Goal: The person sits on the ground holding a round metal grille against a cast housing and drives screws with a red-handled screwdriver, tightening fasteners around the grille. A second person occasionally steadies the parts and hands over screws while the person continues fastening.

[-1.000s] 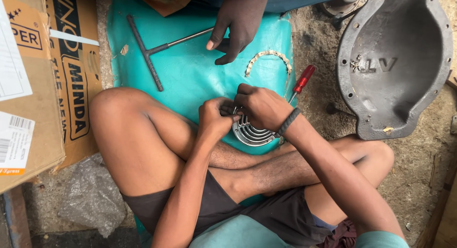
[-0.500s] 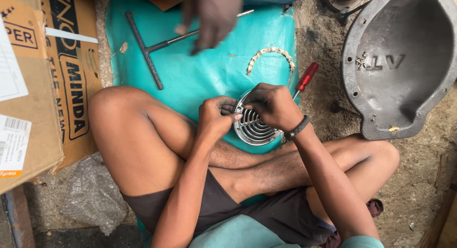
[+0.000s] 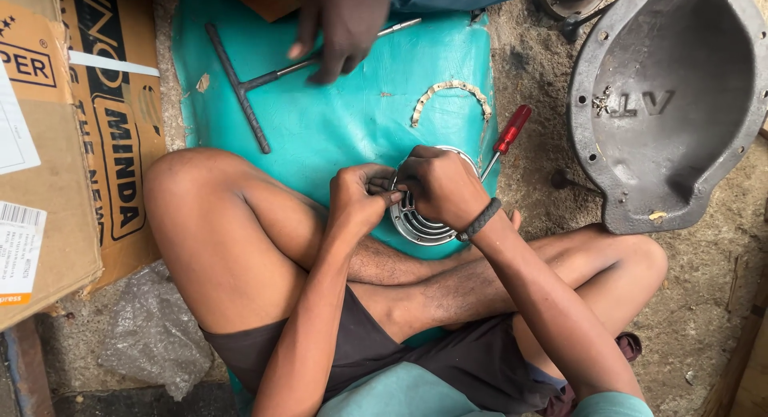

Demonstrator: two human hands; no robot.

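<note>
1. A person sits cross-legged on the ground over a teal sheet (image 3: 336, 121), bare knees spread wide, seen from above.
2. A flattened cardboard box (image 3: 72, 145) lies along the left edge of the sheet, with a crumpled clear plastic bag (image 3: 152, 337) on the ground below it.
3. A large grey cast-metal cover (image 3: 672, 105), hollow side up, rests on the dirt well to the right of the sheet.
4. A black T-shaped wrench (image 3: 240, 85) lies on the sheet's upper left; another person's hand (image 3: 340, 25) reaches down from the top edge and rests on its long shaft, fingers curled loosely over it.
5. A round ribbed metal disc (image 3: 420, 221) sits at the sheet's near edge, just above the crossed shins and partly hidden beneath both hands.
6. The right hand (image 3: 440, 185), a dark band at its wrist, is clenched over the top of the disc.
7. The left hand (image 3: 360, 197) meets it from the left, fingertips pinched on a small part at the disc's rim; what that part is cannot be told.
8. A curved, toothed metal strip (image 3: 452, 97) lies on the sheet above the hands.
9. A red-handled screwdriver (image 3: 508, 133) lies at the sheet's right edge, its tip pointing toward the disc.
</note>
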